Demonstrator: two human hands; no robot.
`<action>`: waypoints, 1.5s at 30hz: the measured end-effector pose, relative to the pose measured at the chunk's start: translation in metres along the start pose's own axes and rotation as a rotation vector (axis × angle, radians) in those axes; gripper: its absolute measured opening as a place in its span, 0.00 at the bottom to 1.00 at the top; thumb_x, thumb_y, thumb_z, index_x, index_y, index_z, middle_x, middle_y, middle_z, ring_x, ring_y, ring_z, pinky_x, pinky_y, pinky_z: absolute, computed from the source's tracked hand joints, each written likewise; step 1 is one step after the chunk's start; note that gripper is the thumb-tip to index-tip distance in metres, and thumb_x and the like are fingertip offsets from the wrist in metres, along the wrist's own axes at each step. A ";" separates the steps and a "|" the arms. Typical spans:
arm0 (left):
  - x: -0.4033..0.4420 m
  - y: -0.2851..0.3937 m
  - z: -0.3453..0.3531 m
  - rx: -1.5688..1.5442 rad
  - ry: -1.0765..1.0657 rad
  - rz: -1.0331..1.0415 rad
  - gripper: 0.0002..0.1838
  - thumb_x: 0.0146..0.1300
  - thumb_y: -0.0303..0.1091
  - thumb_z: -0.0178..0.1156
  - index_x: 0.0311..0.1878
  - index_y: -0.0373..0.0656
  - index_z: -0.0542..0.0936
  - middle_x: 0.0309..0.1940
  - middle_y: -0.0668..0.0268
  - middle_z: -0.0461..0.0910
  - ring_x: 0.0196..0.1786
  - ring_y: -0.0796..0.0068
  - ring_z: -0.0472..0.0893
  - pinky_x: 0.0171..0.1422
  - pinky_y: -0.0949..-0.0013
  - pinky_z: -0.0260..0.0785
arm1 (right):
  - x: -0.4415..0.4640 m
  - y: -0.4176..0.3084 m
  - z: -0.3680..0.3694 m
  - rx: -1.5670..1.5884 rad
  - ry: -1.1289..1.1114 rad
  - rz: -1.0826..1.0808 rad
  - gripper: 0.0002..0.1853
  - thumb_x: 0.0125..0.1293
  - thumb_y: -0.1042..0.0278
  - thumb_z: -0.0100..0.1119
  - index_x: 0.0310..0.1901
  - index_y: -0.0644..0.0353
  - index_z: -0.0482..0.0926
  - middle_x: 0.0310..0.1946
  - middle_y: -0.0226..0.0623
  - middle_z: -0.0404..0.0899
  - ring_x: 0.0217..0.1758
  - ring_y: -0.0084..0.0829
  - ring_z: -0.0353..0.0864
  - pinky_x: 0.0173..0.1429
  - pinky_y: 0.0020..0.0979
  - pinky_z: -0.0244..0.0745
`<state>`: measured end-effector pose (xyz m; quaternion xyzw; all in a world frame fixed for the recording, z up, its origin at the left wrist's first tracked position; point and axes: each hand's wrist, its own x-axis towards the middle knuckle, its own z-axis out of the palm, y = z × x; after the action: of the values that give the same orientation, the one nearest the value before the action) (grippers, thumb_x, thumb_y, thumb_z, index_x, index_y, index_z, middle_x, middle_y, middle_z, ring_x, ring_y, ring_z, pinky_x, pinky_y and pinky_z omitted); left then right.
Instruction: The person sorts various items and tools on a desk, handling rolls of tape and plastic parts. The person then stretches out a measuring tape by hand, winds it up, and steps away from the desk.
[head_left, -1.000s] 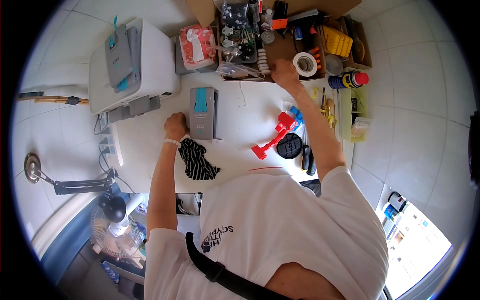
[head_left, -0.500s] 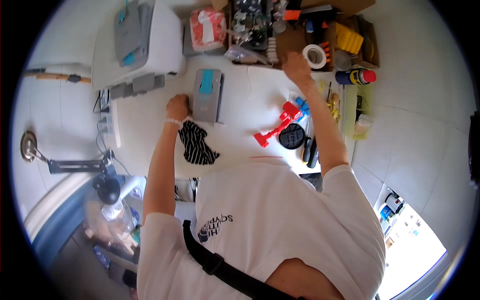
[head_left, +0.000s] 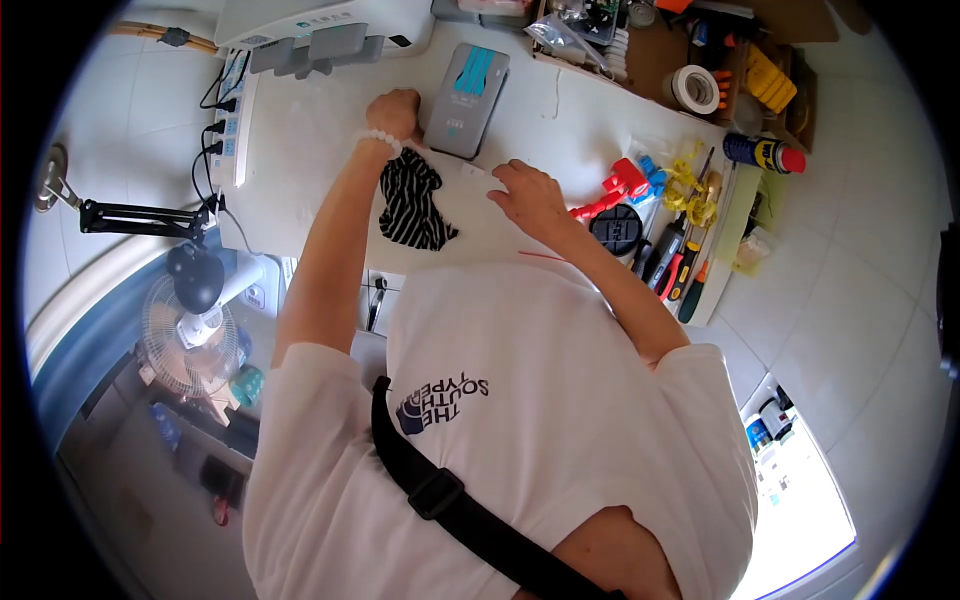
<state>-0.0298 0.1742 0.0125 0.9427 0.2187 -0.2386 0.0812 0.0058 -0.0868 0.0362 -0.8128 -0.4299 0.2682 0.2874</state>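
My left hand (head_left: 395,112) is curled closed on the white table, a beaded bracelet at its wrist. The black-and-white striped cloth (head_left: 412,205) lies crumpled just below it; whatever may be inside the fingers is hidden. To the right of this hand lies a grey, box-shaped device (head_left: 465,105) with turquoise strips on top. My right hand (head_left: 530,198) hovers low or rests over the table, fingers loosely bent and apart. Near its fingertips is a small whitish piece (head_left: 472,171), too small to name. Beside the right wrist are a red jointed clamp (head_left: 622,182) and a round black lid (head_left: 615,230).
Screwdrivers (head_left: 683,270), yellow tape-like coils (head_left: 690,190) and a spray can (head_left: 760,153) line the right side. An open cardboard box (head_left: 655,75) holds a tape roll (head_left: 693,90) and parts. A white machine (head_left: 320,30) stands behind; a lamp arm (head_left: 140,218) is at left.
My right hand has come away from the cardboard box, back toward the table's middle, near the grey device. My left hand stays beside the cloth and device. The whole view has shifted.
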 end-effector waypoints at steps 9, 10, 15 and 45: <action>0.011 -0.013 0.025 -0.002 0.118 0.030 0.08 0.56 0.31 0.53 0.36 0.43 0.79 0.40 0.54 0.80 0.44 0.48 0.79 0.47 0.54 0.72 | 0.029 -0.018 0.039 -0.151 0.062 0.245 0.20 0.50 0.58 0.69 0.40 0.61 0.75 0.38 0.41 0.75 0.38 0.44 0.80 0.36 0.43 0.77; 0.012 -0.013 0.025 0.000 0.128 0.018 0.08 0.56 0.31 0.52 0.36 0.44 0.79 0.40 0.54 0.80 0.44 0.48 0.79 0.46 0.53 0.72 | 0.028 -0.015 0.041 -0.165 0.088 0.213 0.20 0.50 0.59 0.68 0.40 0.61 0.74 0.38 0.41 0.75 0.38 0.43 0.80 0.37 0.42 0.77; 0.010 -0.008 0.012 -0.019 0.026 -0.005 0.15 0.39 0.32 0.69 0.33 0.40 0.80 0.39 0.51 0.80 0.45 0.47 0.79 0.47 0.55 0.73 | 0.028 -0.005 0.045 -0.138 0.126 0.183 0.15 0.51 0.63 0.65 0.39 0.60 0.75 0.36 0.41 0.74 0.39 0.43 0.79 0.38 0.42 0.77; 0.011 -0.006 0.013 0.060 0.014 -0.019 0.15 0.39 0.32 0.71 0.32 0.40 0.80 0.38 0.53 0.81 0.44 0.51 0.80 0.45 0.58 0.76 | 0.050 0.109 -0.176 -0.308 0.316 0.233 0.06 0.56 0.74 0.55 0.34 0.59 0.81 0.31 0.50 0.81 0.38 0.48 0.81 0.41 0.45 0.76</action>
<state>-0.0294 0.1807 -0.0048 0.9442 0.2211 -0.2392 0.0489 0.2098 -0.1362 0.0718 -0.9230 -0.3187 0.1002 0.1909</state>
